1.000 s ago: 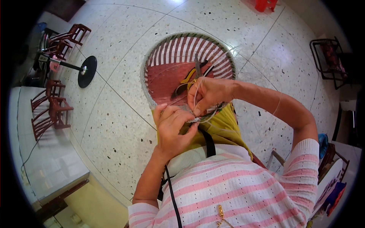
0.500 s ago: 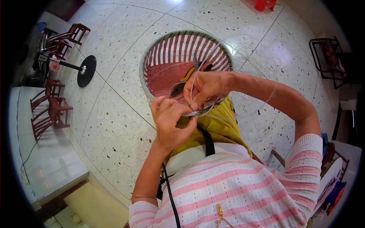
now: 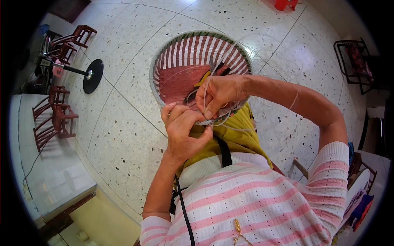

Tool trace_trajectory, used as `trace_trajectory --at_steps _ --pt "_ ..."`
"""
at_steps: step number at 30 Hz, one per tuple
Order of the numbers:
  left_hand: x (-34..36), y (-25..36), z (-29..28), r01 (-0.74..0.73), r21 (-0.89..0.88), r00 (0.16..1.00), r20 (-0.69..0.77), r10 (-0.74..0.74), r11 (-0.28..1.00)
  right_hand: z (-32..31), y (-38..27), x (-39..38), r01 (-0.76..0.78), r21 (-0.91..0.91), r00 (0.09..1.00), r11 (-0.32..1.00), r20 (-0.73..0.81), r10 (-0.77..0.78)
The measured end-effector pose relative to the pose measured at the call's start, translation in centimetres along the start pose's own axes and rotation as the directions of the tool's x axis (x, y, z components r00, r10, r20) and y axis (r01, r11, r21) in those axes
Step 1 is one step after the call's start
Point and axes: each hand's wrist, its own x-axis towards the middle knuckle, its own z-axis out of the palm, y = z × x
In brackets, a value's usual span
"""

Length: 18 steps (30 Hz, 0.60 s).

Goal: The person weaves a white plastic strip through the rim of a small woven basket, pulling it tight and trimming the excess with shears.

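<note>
A round woven basket (image 3: 193,43) with red-and-white striped walls and a reddish floor rests against my lap. My left hand (image 3: 180,129) is closed on its near rim, thumb outside and fingers over the top. Just to the right, my right hand (image 3: 221,94) pinches a thin translucent plastic strip (image 3: 240,129) at the rim. Loops of the strip trail off to the right, past my forearm. Inside the basket lies a tool with a yellow-and-black handle (image 3: 202,79), partly hidden by my right hand, along with other dark pieces I cannot make out.
A black round stand base (image 3: 94,76) with a pole is on the speckled floor at left. Dark wooden chairs (image 3: 63,117) line the left side. A red plastic stool (image 3: 286,4) stands at the far edge, and a folding chair (image 3: 353,65) at right.
My right hand has shifted very slightly left at the rim, the strip still pinched. The basket has tilted a touch. My left hand keeps its place.
</note>
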Motion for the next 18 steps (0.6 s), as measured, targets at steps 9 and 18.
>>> trace_trajectory --at_steps 9,18 --pt "-0.07 -0.21 -0.05 -0.018 -0.002 1.000 -0.008 0.018 1.000 0.11 0.01 -0.40 -0.010 0.037 1.000 0.999 0.015 0.009" --pt "-0.70 0.04 -0.08 -0.041 0.025 0.999 0.009 0.041 0.999 0.25 0.67 0.38 -0.006 -0.011 0.999 1.000 0.052 0.007"
